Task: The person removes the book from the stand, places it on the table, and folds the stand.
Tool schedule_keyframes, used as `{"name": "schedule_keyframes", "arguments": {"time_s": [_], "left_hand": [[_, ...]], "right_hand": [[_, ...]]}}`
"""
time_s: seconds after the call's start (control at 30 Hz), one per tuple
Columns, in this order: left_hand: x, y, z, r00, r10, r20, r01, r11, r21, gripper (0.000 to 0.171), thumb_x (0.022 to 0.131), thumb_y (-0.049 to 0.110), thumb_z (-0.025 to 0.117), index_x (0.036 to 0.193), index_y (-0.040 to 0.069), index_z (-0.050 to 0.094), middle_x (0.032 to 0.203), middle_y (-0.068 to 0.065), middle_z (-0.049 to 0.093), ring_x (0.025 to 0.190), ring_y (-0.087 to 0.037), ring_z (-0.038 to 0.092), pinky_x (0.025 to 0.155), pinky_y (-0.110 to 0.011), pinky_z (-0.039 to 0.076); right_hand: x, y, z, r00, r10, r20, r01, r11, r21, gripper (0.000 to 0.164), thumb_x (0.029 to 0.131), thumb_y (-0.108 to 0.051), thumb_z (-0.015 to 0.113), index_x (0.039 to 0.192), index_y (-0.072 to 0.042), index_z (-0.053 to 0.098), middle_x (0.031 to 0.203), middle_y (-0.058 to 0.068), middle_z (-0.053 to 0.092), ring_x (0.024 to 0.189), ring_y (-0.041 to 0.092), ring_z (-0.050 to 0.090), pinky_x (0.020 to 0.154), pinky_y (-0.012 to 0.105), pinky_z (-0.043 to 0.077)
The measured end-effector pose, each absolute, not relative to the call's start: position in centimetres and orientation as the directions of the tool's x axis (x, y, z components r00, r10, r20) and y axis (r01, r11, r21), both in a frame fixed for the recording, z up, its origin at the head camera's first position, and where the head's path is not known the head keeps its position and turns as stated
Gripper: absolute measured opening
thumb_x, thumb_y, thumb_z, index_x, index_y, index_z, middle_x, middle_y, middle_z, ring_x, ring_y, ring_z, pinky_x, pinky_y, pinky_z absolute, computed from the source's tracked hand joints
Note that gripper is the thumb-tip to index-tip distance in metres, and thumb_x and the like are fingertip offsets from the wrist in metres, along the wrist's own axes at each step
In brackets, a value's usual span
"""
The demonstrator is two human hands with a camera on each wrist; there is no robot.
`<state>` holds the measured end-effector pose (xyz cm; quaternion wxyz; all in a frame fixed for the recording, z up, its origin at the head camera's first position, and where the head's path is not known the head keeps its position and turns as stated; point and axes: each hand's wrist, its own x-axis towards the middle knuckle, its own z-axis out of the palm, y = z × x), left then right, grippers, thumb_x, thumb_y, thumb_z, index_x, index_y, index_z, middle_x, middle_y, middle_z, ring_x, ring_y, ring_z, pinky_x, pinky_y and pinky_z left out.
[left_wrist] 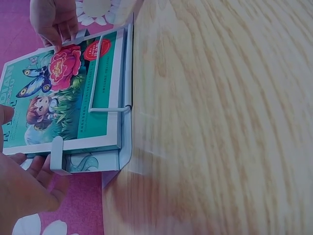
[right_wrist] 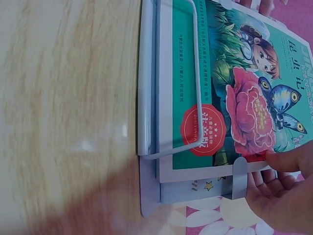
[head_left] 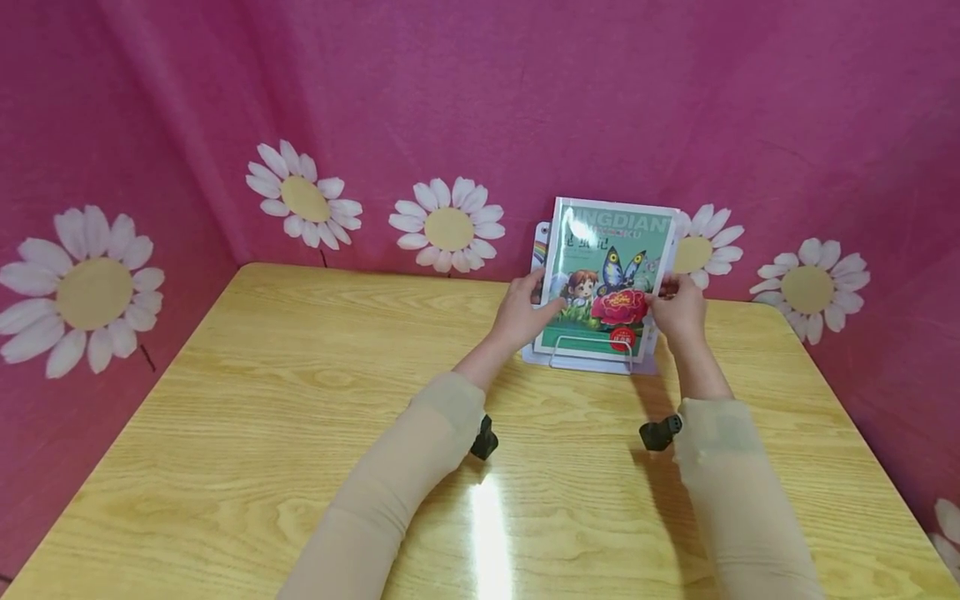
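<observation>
A green picture book (head_left: 609, 271) with a butterfly, a red flower and a child on its cover leans upright on a pale book stand (head_left: 534, 358). The stand's wire holder (head_left: 592, 340) crosses the lower cover, and a side tab (right_wrist: 239, 177) shows at its edge. My left hand (head_left: 523, 313) grips the book's left edge, thumb over the cover and fingers behind. At the opposite edge my right hand (head_left: 679, 312) pinches the book, its thumb on the cover beside the flower. The fingers behind the book are partly hidden.
The stand sits near the back edge of a wood-grain table (head_left: 337, 400). Behind it hangs a pink curtain (head_left: 465, 92) printed with white daisies. A dark wrist camera is on each sleeve, and a bright reflection lies at the table's front.
</observation>
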<state>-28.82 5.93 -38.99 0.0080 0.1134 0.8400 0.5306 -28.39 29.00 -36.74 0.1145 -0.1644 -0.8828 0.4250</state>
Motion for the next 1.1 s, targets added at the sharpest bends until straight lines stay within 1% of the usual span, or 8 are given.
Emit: {"name": "schedule_keyframes", "arguments": {"time_s": [0.17, 0.3, 0.57, 0.73, 0.97, 1.1], "left_hand": [[-28.9, 6.1, -38.6, -0.972, 0.200, 0.125, 0.197, 0.399, 0.895, 0.063, 0.091, 0.032, 0.061, 0.146, 0.015, 0.036, 0.131, -0.011, 0.043, 0.105, -0.021, 0.050, 0.091, -0.034, 0.047], [-28.9, 6.2, -38.3, -0.972, 0.200, 0.124, 0.195, 0.388, 0.901, 0.064, 0.091, 0.032, 0.061, 0.147, 0.015, 0.035, 0.135, -0.012, 0.041, 0.106, -0.022, 0.050, 0.091, -0.036, 0.046], [-28.9, 6.3, -37.8, -0.974, 0.192, 0.117, 0.186, 0.397, 0.899, 0.064, 0.091, 0.033, 0.061, 0.147, 0.018, 0.034, 0.139, -0.011, 0.039, 0.113, -0.023, 0.051, 0.091, -0.036, 0.047], [-28.9, 6.4, -37.2, -0.972, 0.197, 0.125, 0.197, 0.405, 0.893, 0.065, 0.091, 0.034, 0.060, 0.148, 0.019, 0.033, 0.140, -0.010, 0.039, 0.114, -0.023, 0.051, 0.092, -0.036, 0.047], [-29.4, 6.2, -36.7, -0.956, 0.233, 0.176, 0.263, 0.427, 0.865, 0.066, 0.092, 0.033, 0.060, 0.149, 0.018, 0.030, 0.138, -0.011, 0.040, 0.112, -0.022, 0.051, 0.092, -0.035, 0.046], [-29.7, 5.9, -36.3, -0.948, 0.260, 0.186, 0.284, 0.420, 0.862, 0.067, 0.092, 0.034, 0.060, 0.149, 0.017, 0.029, 0.139, -0.011, 0.040, 0.114, -0.021, 0.051, 0.093, -0.035, 0.045]], "right_hand": [[-28.4, 29.1, -36.5, -0.915, 0.395, 0.083, 0.182, 0.588, -0.788, 0.039, 0.091, -0.005, 0.056, 0.127, 0.005, 0.047, 0.112, 0.017, 0.052, 0.091, 0.016, 0.047, 0.067, 0.018, 0.043], [-28.5, 29.1, -36.3, -0.912, 0.400, 0.093, 0.176, 0.584, -0.792, 0.038, 0.090, -0.004, 0.057, 0.126, 0.006, 0.048, 0.113, 0.017, 0.053, 0.088, 0.013, 0.048, 0.063, 0.014, 0.042], [-28.7, 29.4, -35.6, -0.906, 0.406, 0.121, 0.170, 0.610, -0.774, 0.038, 0.088, -0.003, 0.059, 0.123, 0.005, 0.050, 0.114, 0.018, 0.056, 0.088, 0.013, 0.048, 0.064, 0.014, 0.042], [-28.8, 29.5, -35.1, -0.903, 0.406, 0.139, 0.163, 0.625, -0.763, 0.037, 0.089, -0.006, 0.059, 0.123, 0.004, 0.049, 0.114, 0.017, 0.056, 0.089, 0.013, 0.050, 0.065, 0.014, 0.041], [-29.0, 29.6, -34.1, -0.900, 0.402, 0.167, 0.139, 0.628, -0.766, 0.038, 0.088, -0.007, 0.060, 0.123, 0.004, 0.048, 0.114, 0.018, 0.056, 0.084, 0.008, 0.049, 0.064, 0.014, 0.041], [-29.1, 29.6, -33.6, -0.899, 0.397, 0.183, 0.122, 0.631, -0.766, 0.038, 0.088, -0.006, 0.060, 0.123, 0.005, 0.047, 0.117, 0.020, 0.056, 0.086, 0.010, 0.050, 0.063, 0.013, 0.041]]}}
